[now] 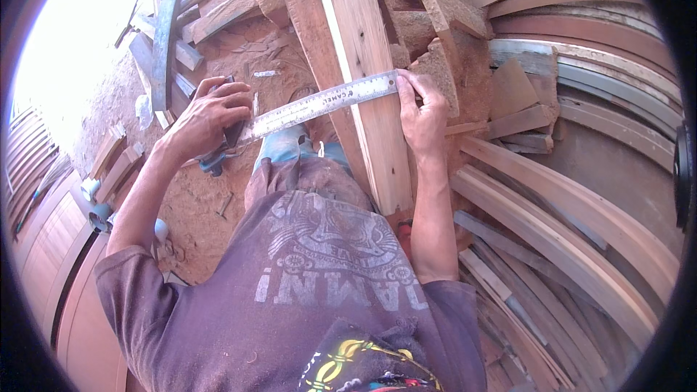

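A try square (308, 107) with a silver ruled blade stretches between my two hands. My left hand (207, 120) is closed around its dark stock, part of which the fingers hide. Between thumb and fingers, my right hand (423, 110) pinches the far end of the blade. Near that end the blade crosses over a pale wooden beam (381, 131), which runs away from beside my right leg. Whether the blade touches the wood I cannot tell. A reddish-brown board (308, 25) lies along the beam's left side.
Sawdust-covered wood offcuts (435, 22) lie right of the beam. Long stacked boards (566, 225) fill the right side. More scrap timber (225, 0) is heaped at the far left, above reddish ground (189, 210). Wooden panels (58, 239) stand at the left edge.
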Motion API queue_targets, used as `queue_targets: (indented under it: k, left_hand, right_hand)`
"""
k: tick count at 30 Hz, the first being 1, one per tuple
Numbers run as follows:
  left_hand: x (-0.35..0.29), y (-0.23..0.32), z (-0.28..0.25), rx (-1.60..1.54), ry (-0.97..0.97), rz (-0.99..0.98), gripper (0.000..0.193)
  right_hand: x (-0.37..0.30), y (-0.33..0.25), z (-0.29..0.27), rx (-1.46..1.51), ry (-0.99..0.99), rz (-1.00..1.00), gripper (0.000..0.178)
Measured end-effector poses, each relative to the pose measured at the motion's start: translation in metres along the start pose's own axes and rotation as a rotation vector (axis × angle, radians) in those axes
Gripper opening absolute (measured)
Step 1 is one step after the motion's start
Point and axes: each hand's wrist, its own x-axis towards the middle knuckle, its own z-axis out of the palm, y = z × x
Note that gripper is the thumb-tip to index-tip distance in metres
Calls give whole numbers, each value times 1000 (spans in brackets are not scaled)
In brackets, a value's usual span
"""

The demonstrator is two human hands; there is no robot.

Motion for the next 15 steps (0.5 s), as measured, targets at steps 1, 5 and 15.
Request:
queue_targets:
  k: [1,5,15]
  left_hand:
    - [1,-1,0,-5,0,0,49]
    - [2,-2,0,-26,-16,-7,50]
    - [2,-6,-1,-41,-38,20,51]
  right_hand:
    - [0,0,0,-6,7,-5,16]
    - [-1,-5,-2,-39,-8,-31,16]
    - [2,-8,-3,-115,-33,-121,17]
